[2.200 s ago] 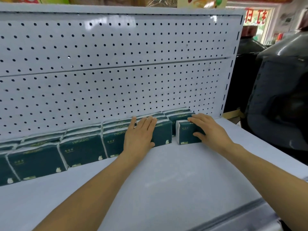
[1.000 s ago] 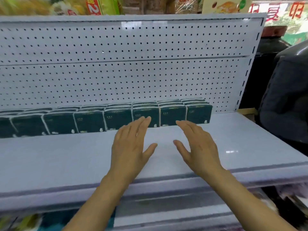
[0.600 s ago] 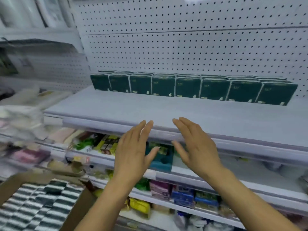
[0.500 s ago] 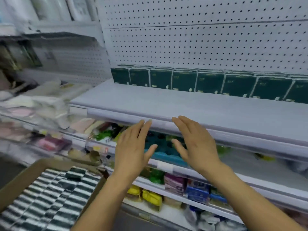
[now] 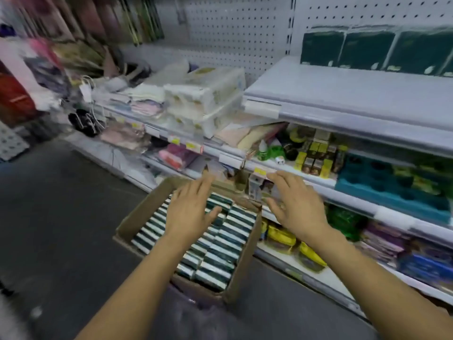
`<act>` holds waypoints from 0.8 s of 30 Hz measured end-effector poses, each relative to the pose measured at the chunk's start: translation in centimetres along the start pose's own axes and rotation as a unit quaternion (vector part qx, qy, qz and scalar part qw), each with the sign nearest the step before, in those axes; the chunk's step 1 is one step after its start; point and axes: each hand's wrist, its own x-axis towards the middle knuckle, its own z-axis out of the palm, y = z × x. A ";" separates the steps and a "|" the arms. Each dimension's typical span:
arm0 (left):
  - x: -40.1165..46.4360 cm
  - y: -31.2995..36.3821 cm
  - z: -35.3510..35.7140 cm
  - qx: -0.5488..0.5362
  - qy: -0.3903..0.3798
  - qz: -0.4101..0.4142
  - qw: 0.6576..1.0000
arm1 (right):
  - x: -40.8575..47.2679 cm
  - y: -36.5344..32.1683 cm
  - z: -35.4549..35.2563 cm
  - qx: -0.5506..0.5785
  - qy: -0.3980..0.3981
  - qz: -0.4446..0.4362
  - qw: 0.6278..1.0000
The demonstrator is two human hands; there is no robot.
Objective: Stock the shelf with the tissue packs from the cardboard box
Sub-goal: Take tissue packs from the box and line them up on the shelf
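Note:
An open cardboard box stands on the floor below me, filled with several rows of dark green and white tissue packs. My left hand hovers over the box with fingers spread and holds nothing. My right hand is open too, above the box's right edge. At the upper right, a row of dark green tissue packs stands at the back of the white shelf, against the pegboard.
Lower shelves to the right hold mixed packaged goods, including a teal tray. White bundled packs sit on the neighbouring shelf at the left. Dark floor spreads out left of the box.
My view has swung down and left from the shelf to the box on the floor. Both hands left the stocked row and came down open over the box.

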 end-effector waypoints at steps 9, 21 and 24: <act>-2.6 -12.8 6.7 -0.057 -0.124 -0.102 0.985 | 3.8 -7.0 11.4 0.048 -0.167 -0.005 0.985; -2.6 -20.1 20.0 -0.144 -0.332 -0.153 0.920 | 9.6 -7.9 27.5 0.011 -0.326 0.002 0.945; -2.9 -21.7 22.7 -0.215 -0.415 -0.131 0.874 | 10.4 -7.5 30.6 -0.025 -0.343 -0.007 0.939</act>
